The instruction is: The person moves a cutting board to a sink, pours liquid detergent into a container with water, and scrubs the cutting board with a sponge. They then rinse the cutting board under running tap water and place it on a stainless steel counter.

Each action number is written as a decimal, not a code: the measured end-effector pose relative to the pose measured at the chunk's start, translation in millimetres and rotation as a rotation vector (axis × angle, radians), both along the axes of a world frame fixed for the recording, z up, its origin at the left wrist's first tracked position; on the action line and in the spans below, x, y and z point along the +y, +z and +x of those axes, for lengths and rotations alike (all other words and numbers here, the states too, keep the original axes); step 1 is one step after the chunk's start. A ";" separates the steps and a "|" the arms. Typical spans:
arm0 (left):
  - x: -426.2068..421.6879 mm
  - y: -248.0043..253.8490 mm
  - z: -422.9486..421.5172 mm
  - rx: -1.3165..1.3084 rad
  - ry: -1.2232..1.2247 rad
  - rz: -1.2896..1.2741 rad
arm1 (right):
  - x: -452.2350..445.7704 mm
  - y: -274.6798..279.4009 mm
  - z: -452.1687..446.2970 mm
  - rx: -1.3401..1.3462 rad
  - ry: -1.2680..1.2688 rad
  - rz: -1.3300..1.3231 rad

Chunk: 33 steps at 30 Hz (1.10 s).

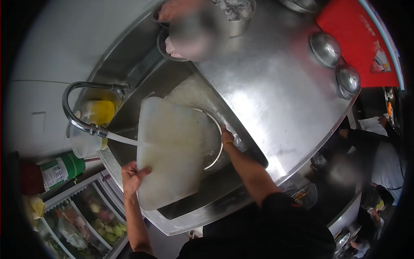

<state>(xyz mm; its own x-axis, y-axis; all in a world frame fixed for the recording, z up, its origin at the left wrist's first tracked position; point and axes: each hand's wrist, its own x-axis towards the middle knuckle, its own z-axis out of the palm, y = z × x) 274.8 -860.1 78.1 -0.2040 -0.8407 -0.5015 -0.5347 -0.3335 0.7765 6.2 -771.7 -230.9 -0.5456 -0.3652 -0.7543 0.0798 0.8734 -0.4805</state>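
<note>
In the head view, the left hand (133, 176) is gripping the near left edge of a large, pale board (170, 151), its thumb lying on the upper face and its fingers wrapping behind, closed on it. The board is slanting over the sink (185, 205), covering part of a round bowl (217, 129) that is sitting inside. The right hand (226, 135) is holding the bowl's right rim, its fingers curling down over it; how tightly they are closing is hard to tell, as the fingertips are partly hidden.

A curved faucet (67, 101) is arching in from the left, and a whitish stream, or perhaps a hose, is running from its end to the board's left edge. A yellow item (101, 112) is standing behind the faucet. Metal bowls (239, 25) holding food are resting beyond the sink, partly blurred. On the right, two rounded metal bowls (325, 49) (348, 80) are lying beside a red surface (355, 39). Farther right, a person (388, 166) is working apart from these hands.
</note>
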 end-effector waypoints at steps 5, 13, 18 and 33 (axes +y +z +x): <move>15.1 16.2 -7.1 0.038 0.028 -0.045 | 24.8 7.9 51.3 0.267 -0.525 0.059; 8.8 25.7 0.5 0.038 -0.005 -0.026 | -1.0 -16.7 129.3 -0.302 -0.718 -0.548; -28.5 -17.0 4.5 -0.012 0.055 0.034 | -5.6 77.9 54.1 -0.443 -0.718 -0.085; -68.4 -266.2 21.7 -0.698 -0.210 -0.179 | 26.9 2.3 81.4 0.170 0.012 0.101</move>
<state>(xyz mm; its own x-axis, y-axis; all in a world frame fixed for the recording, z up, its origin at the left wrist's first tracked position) 296.5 -928.4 -188.1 -0.0534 -0.9001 -0.4324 -0.9613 -0.0709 0.2663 87.6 -744.8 -228.6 -0.6641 -0.2992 -0.6852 -0.0056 0.9184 -0.3956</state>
